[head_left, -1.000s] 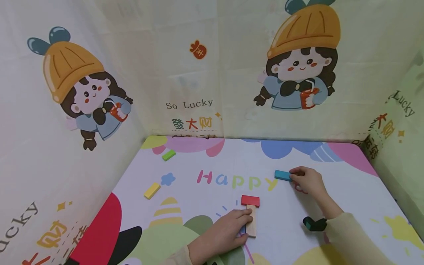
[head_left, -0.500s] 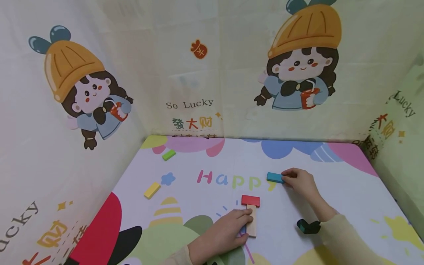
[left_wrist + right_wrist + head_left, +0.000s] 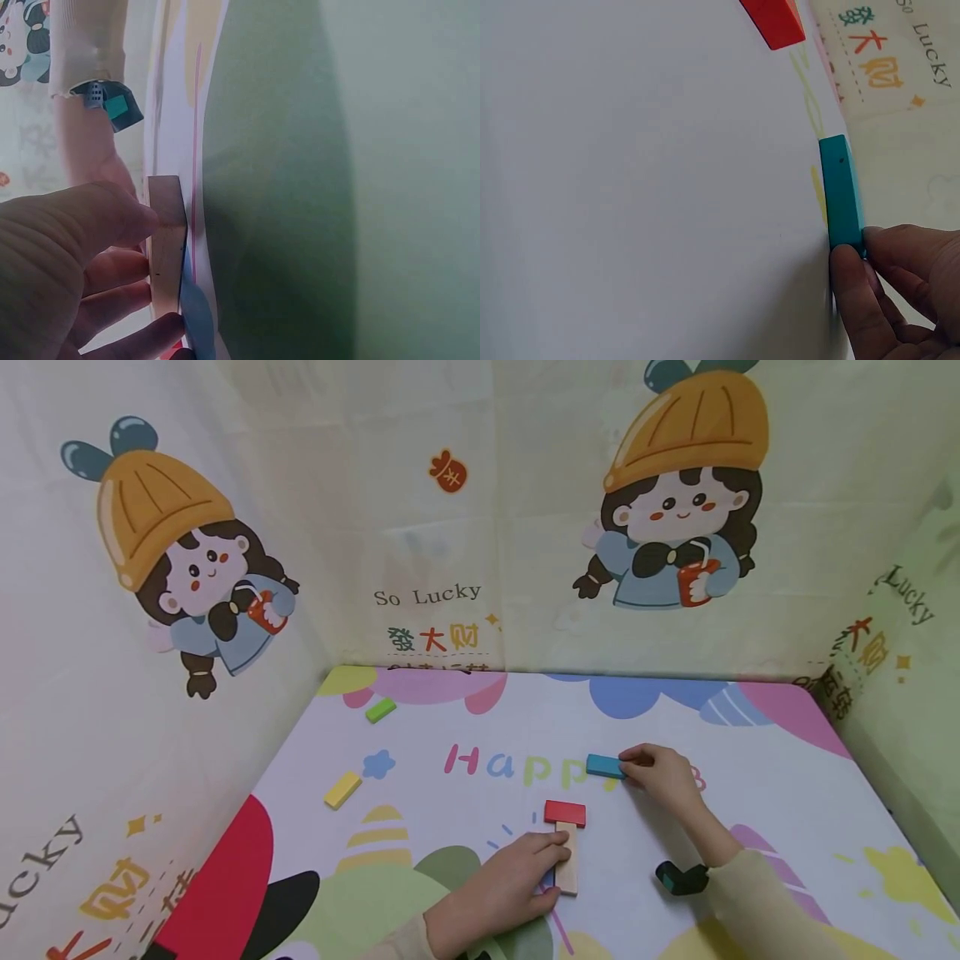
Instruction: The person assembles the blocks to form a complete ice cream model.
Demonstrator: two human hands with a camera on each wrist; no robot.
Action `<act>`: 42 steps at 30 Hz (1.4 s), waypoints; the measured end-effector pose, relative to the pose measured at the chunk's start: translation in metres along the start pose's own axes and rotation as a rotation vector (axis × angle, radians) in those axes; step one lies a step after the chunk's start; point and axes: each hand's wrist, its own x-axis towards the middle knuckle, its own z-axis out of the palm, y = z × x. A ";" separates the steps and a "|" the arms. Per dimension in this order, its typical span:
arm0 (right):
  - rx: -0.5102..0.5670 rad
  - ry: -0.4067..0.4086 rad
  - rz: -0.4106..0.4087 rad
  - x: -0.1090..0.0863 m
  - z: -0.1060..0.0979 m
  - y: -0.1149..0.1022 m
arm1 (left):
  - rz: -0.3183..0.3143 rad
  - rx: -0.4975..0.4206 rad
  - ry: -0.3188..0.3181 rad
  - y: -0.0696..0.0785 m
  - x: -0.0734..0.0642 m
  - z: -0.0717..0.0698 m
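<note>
In the head view my right hand pinches one end of a blue block between thumb and fingertips, close over the printed "Happy" letters. The right wrist view shows the blue block long and narrow, its far end sticking out past the fingers. My left hand holds a plain wooden block, with fingertips on its long side and the thumb near its front end. At the wooden block's far end a red block lies crosswise, the two forming a T.
A yellow block and a green block lie at the left side of the printed table mat. Printed cloth walls rise at the back and both sides. A dark device sits at the right wrist.
My right hand has moved left with the blue block, from the right of the "y" to over the end of "Happy". The left hand and the wooden and red blocks have stayed put.
</note>
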 end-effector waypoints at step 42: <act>-0.018 -0.065 -0.038 -0.017 0.043 -0.024 | -0.018 -0.016 -0.029 -0.001 0.002 0.000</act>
